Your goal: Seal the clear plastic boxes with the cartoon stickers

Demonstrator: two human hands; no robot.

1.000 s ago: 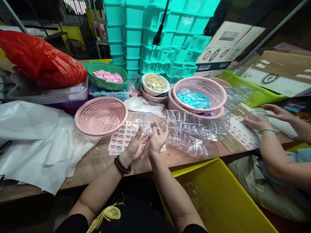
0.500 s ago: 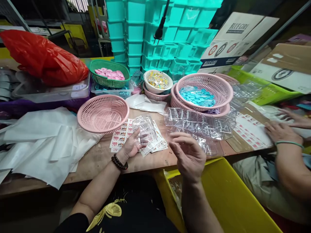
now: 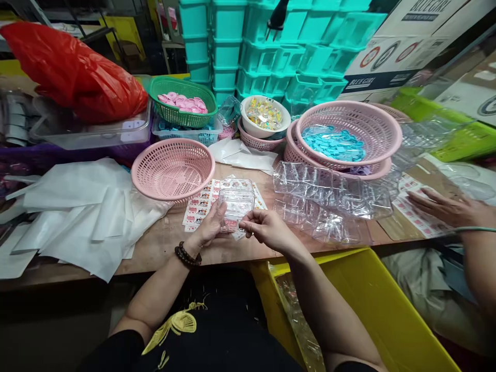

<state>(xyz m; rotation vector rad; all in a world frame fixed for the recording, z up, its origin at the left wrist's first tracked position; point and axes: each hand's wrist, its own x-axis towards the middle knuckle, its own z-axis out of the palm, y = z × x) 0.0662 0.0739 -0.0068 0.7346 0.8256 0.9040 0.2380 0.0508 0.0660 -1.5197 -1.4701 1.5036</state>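
My left hand point(image 3: 209, 227), with a dark bead bracelet at the wrist, grips a stack of clear plastic cases point(image 3: 237, 203) from its left side. My right hand point(image 3: 267, 229) pinches the stack's lower right edge with thumb and fingers closed. The stack is held just above sheets of small pink cartoon stickers point(image 3: 201, 202) lying on the brown table point(image 3: 163, 247). An empty pink basket point(image 3: 172, 170) stands just left of the sheets. A loose heap of clear cases point(image 3: 329, 201) lies to the right of my hands.
A yellow bin point(image 3: 372, 310) sits below the table edge. Another person's hand point(image 3: 449, 208) rests on sticker sheets at right. Stacked pink baskets hold blue pieces point(image 3: 335, 144); a green basket point(image 3: 182, 101) holds pink ones. White paper sheets point(image 3: 81, 212) and a red bag point(image 3: 77, 72) fill the left.
My right hand came back from over the yellow bin to the stack of clear cases and pinched its edge. The other person's hands slid further right.
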